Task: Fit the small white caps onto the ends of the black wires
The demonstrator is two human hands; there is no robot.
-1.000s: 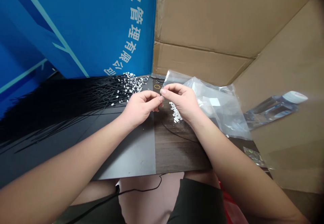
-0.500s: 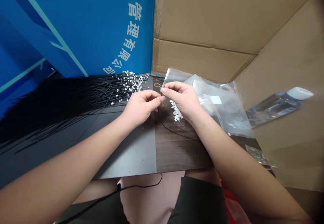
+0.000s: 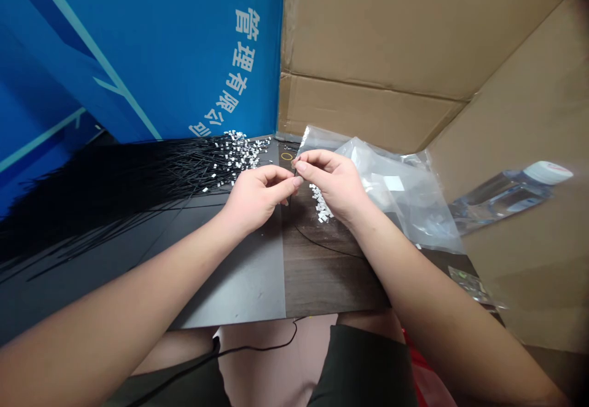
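My left hand [image 3: 255, 197] and my right hand [image 3: 332, 185] meet over the dark table [image 3: 248, 272], fingertips pinched together on a small part too tiny to name. A thin black wire [image 3: 317, 242] curves on the wood below my right hand; I cannot see whether it reaches the pinch. A small heap of white plastic connectors [image 3: 319, 203] lies just under my right hand. To the left, a big bundle of black wires [image 3: 101, 192] fans across the table, its ends fitted with white connectors [image 3: 234, 152].
Clear plastic bags [image 3: 405, 195] lie right of my hands. A clear water bottle [image 3: 510, 195] rests against cardboard panels [image 3: 529, 149] at the right and back. A blue printed board [image 3: 151, 51] stands at the left. A black cable [image 3: 257, 348] hangs off the table's front edge.
Almost nothing differs. Both hands stay pinched together at the same place; the view shifts slightly.
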